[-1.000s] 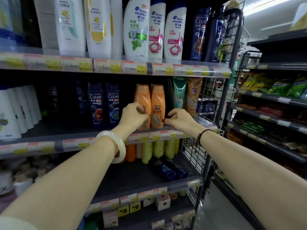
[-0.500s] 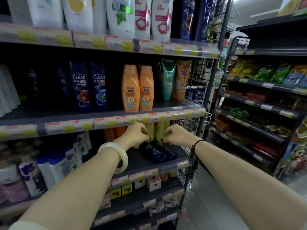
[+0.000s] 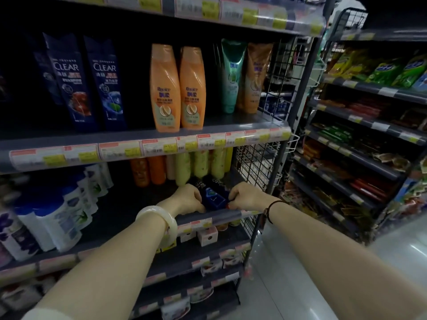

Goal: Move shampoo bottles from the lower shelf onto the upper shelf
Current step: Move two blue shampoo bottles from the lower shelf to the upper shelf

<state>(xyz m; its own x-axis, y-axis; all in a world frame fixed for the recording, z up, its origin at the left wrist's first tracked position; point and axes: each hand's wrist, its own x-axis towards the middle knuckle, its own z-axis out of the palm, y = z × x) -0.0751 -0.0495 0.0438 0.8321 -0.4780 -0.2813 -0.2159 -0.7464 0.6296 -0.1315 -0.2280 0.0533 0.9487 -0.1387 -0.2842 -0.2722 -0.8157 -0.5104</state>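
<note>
Two dark blue shampoo bottles (image 3: 213,197) lie flat at the front of the lower shelf (image 3: 221,214). My left hand (image 3: 188,198) grips them from the left side and my right hand (image 3: 246,196) closes on them from the right. On the upper shelf (image 3: 231,121) stand two orange bottles (image 3: 178,88), with two dark Clear bottles (image 3: 85,84) to their left and a green tube and an orange tube (image 3: 241,75) to their right. Behind my hands, orange and pale green bottles (image 3: 201,162) stand on the lower shelf.
White and blue bottles (image 3: 57,218) fill the left of the lower shelf. Small boxes (image 3: 206,235) sit on the shelf beneath. A wire mesh panel (image 3: 258,162) closes the rack's right end. Across the aisle floor (image 3: 288,285) stands a snack rack (image 3: 369,112).
My hands have dropped from the orange bottles on the upper shelf to the lower shelf and closed on the dark blue bottles. The camera has tilted down.
</note>
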